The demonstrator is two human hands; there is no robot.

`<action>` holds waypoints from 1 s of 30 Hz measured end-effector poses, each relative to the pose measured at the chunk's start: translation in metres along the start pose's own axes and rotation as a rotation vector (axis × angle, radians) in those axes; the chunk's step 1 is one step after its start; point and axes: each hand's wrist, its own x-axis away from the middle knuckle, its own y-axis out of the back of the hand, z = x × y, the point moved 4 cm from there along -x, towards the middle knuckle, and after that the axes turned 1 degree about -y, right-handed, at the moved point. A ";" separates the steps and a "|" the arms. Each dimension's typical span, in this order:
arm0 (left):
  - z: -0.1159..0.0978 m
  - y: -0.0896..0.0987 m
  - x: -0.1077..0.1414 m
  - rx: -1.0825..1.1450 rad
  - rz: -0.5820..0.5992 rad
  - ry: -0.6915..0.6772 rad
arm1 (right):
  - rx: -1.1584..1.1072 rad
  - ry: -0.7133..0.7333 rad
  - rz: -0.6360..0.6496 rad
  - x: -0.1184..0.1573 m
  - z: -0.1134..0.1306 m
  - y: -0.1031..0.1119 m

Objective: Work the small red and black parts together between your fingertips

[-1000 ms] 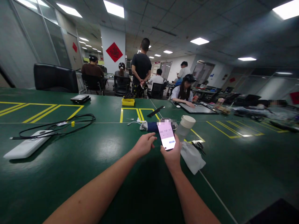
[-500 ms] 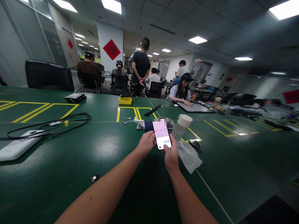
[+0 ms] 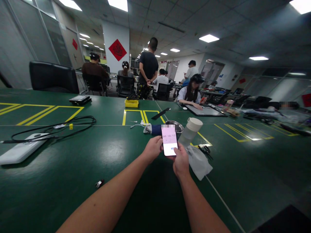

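Observation:
Between my two hands a smartphone [image 3: 169,142] is held upright over the table, its lit screen reading 00:10:13. My left hand [image 3: 152,149] is closed on the phone's left edge. My right hand [image 3: 181,160] grips the lower right side, and its thumb lies over a small blue button on the screen. Just behind the phone are a dark blue rolled bundle [image 3: 155,129] and a round metal bowl [image 3: 178,126], both partly hidden. A translucent bottle [image 3: 190,132] with a cream lid stands to the right, beside a grey cloth pouch [image 3: 199,163].
The green table [image 3: 116,161] carries yellow tape outlines. On the left lie a white power bank-like device [image 3: 23,150] and a black cable [image 3: 80,121]. A yellow tray [image 3: 131,103] and a black strip [image 3: 160,113] are farther back. A seated person [image 3: 191,92] works across the table.
My right thumb has moved up and right on the screen, onto the blue button. The view has shifted slightly; the displayed time is the same.

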 end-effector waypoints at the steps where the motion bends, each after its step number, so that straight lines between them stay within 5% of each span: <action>1: 0.001 0.001 0.000 -0.006 -0.001 0.002 | -0.028 -0.017 0.019 0.000 0.000 0.000; 8: 0.001 0.006 0.002 -0.027 -0.016 0.011 | -0.215 -0.175 0.190 0.003 -0.003 -0.003; 23: 0.003 0.007 0.004 -0.022 0.011 0.059 | -0.165 -0.170 0.153 0.002 -0.005 0.000; 30: 0.009 0.007 0.008 -0.095 0.043 0.048 | 0.058 -0.075 0.137 -0.005 -0.004 0.006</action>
